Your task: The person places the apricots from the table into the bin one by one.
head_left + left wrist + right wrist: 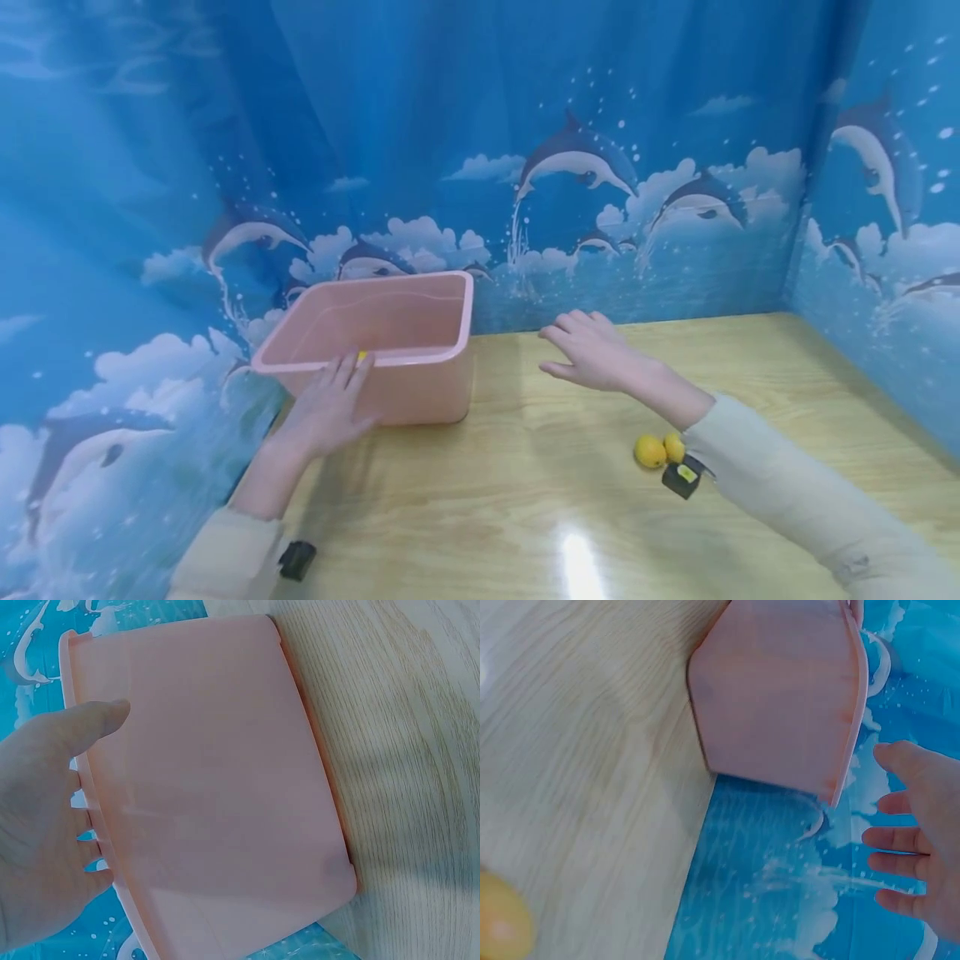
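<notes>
A pink plastic tub (420,387) stands at the back left of the table. My left hand (330,412) is at its near rim; in the left wrist view the fingers reach over the rim and the thumb lies outside the front wall. Just past those fingertips, a bit of something yellow (362,356) shows inside the tub, mostly hidden by the wall. My right hand (588,350) hovers right of the tub, holding nothing, its fingers loosely bent. Under the right forearm two yellow lemon-like fruits, one left (649,451) and one right (674,447), lie side by side, the right one partly covered.
The light wood table (480,500) is bordered at the back and sides by a blue dolphin-print curtain (450,108). Small black boxes are worn at the left wrist (297,560) and the right wrist (682,478).
</notes>
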The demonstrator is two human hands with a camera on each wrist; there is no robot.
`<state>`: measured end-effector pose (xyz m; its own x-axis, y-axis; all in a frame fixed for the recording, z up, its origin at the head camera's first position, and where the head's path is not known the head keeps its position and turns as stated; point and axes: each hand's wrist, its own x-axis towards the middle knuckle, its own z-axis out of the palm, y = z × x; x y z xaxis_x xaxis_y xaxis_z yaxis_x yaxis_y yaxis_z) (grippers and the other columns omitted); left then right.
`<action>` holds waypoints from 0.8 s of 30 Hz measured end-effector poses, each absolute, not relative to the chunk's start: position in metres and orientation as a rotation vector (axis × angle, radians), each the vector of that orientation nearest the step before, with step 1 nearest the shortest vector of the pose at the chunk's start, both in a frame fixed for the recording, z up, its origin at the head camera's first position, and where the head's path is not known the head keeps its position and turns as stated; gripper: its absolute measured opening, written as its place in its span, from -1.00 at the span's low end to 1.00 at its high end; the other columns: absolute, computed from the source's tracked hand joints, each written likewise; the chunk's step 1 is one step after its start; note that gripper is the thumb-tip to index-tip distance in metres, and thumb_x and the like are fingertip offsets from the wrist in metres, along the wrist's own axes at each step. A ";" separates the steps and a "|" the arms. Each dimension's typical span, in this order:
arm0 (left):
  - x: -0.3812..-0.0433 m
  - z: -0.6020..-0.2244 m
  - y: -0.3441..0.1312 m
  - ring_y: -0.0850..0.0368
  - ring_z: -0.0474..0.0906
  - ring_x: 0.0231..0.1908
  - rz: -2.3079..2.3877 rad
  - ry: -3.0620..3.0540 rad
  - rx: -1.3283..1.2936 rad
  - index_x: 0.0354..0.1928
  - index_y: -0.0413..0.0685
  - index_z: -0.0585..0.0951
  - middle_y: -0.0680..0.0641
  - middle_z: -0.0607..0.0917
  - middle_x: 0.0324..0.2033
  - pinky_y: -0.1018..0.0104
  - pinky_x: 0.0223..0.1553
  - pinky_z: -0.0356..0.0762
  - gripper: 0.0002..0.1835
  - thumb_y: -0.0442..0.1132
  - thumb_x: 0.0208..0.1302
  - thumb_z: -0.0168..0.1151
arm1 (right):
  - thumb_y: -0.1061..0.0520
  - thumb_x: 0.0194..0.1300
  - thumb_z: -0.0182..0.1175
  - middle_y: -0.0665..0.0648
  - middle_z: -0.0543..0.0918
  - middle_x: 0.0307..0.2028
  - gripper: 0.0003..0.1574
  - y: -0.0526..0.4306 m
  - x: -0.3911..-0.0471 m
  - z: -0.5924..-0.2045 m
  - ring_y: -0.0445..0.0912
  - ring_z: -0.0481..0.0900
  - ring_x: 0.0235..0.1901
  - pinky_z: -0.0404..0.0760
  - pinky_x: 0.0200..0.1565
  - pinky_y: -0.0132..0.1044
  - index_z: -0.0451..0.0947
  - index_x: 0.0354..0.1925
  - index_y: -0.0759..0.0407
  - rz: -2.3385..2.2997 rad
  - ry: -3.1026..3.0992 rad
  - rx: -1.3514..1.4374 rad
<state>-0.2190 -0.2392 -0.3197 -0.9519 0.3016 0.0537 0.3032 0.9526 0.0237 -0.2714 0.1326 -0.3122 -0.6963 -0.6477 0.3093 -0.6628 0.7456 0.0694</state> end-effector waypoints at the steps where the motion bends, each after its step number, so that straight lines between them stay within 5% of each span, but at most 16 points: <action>1: -0.219 -0.320 -0.239 -0.27 -0.29 0.37 -0.054 -3.051 -0.475 0.44 -0.18 -0.13 -0.31 -0.18 0.41 -0.15 0.32 -0.18 -0.06 0.08 0.24 0.15 | -0.16 0.26 0.15 0.12 0.54 -0.15 -0.45 0.137 -0.270 -0.314 0.02 0.45 -0.13 0.43 -0.19 -0.10 0.49 0.07 0.15 0.069 -2.623 1.015; 24: -0.216 -0.325 -0.239 -0.30 -0.27 0.36 -0.064 -3.033 -0.468 0.43 -0.21 -0.10 -0.34 -0.16 0.40 -0.18 0.31 -0.18 -0.03 0.05 0.20 0.20 | -0.12 0.14 0.27 0.16 0.55 -0.17 -0.41 0.213 -0.241 -0.366 0.08 0.47 -0.10 0.47 -0.09 0.05 0.50 0.00 0.24 0.094 -2.675 0.866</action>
